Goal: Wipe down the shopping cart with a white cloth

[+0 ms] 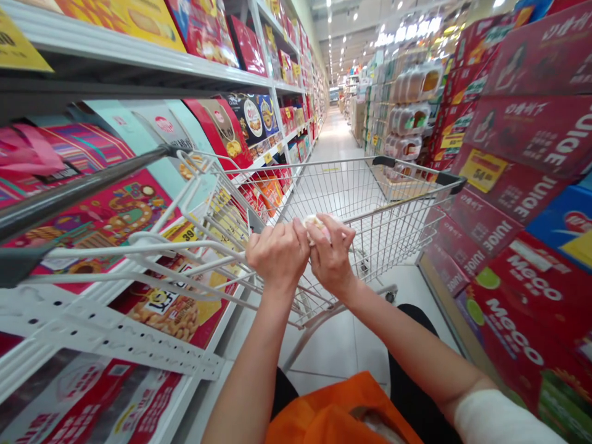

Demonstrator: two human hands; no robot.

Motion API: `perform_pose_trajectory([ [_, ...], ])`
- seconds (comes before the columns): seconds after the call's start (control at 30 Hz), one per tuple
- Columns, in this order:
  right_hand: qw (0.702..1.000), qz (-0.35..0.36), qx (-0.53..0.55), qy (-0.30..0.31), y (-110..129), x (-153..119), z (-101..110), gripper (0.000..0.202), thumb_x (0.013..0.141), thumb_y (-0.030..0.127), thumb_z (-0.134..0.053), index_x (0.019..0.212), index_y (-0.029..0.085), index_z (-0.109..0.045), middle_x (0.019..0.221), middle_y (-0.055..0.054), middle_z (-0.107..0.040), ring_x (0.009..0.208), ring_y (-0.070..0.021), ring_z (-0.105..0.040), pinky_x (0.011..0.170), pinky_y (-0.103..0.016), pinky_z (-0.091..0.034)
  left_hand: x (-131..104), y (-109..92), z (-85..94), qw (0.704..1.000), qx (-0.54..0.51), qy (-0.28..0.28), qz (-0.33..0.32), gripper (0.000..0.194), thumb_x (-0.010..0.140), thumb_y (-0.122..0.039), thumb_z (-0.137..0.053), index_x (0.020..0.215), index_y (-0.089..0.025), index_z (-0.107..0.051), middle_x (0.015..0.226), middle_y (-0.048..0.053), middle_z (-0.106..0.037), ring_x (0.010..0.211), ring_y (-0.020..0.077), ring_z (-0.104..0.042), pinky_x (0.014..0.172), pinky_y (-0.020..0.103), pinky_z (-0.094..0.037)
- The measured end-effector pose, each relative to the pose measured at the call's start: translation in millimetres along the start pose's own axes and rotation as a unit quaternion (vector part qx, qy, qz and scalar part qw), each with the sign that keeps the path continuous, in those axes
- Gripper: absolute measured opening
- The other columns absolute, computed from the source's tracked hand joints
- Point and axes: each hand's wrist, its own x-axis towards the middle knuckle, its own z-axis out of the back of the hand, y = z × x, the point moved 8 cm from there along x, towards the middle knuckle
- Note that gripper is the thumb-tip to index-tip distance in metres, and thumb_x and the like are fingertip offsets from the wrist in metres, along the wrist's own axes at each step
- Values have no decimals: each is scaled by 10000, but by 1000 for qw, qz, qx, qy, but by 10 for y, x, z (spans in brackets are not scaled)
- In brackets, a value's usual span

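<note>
Both of my hands are raised together in front of me, over the near end of a metal shopping cart [407, 209]. My left hand [277, 251] and my right hand [332, 253] press against each other around a small pale wrapped item [315, 223], which shows only between the fingers. What the item is cannot be made out. The cart's basket looks empty, and its dark handle bar [78, 188] runs off to the left, tilted.
Shelves of red and colourful snack boxes [115, 216] line the left side. Stacked red juice cartons [518, 185] fill the right. A tiled aisle [335, 139] runs straight ahead. An orange bag [342, 413] hangs at my front, low in view.
</note>
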Motion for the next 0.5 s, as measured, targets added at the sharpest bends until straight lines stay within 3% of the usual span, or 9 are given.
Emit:
perform_pose_trajectory([
  [0.1, 998, 47, 2, 37, -378, -16, 33, 373, 924, 169, -512, 1274, 292, -553, 1331, -90, -615, 1220, -249, -543, 985, -453, -447, 5, 0, 7, 1000, 9, 5, -19, 473, 1004, -357, -386, 637, -202, -641, 620, 70, -632, 626, 198, -485, 640, 381, -184],
  [0.23, 997, -42, -62, -25, -1208, -6, 369, 328, 909, 160, -478, 1193, 293, -574, 1174, -97, -667, 1074, -265, -590, 904, -481, -446, -5, -30, -1, 999, 21, 12, -27, 470, 1008, -370, -384, 636, -205, -619, 628, 66, -627, 644, 201, -486, 654, 391, -211],
  [0.33, 993, -74, -89, -35, -1435, 10, 486, 333, 873, 138, -474, 1147, 290, -587, 1145, -122, -677, 1043, -281, -589, 875, -480, -438, -93, -59, 104, 999, -10, 5, -42, 370, 998, -325, -414, 715, -219, -626, 687, 49, -648, 703, 206, -525, 722, 401, -288],
  [0.43, 991, -98, -92, -25, -1425, 12, 464, 409, 817, 118, -488, 1194, 255, -567, 1218, -167, -634, 1099, -321, -573, 887, -508, -437, -262, 67, 434, 994, -33, -97, -30, 172, 942, -278, -521, 1081, -269, -623, 1037, 65, -696, 1020, 260, -587, 941, 462, -347],
  [0.5, 989, -109, -91, -40, -1366, 14, 459, 425, 781, 103, -501, 1173, 246, -581, 1192, -182, -629, 1097, -330, -575, 878, -504, -442, -412, 300, 724, 974, -12, -222, 43, 404, 908, -303, -579, 1301, -286, -490, 1287, 116, -590, 1249, 309, -492, 1070, 533, -308],
])
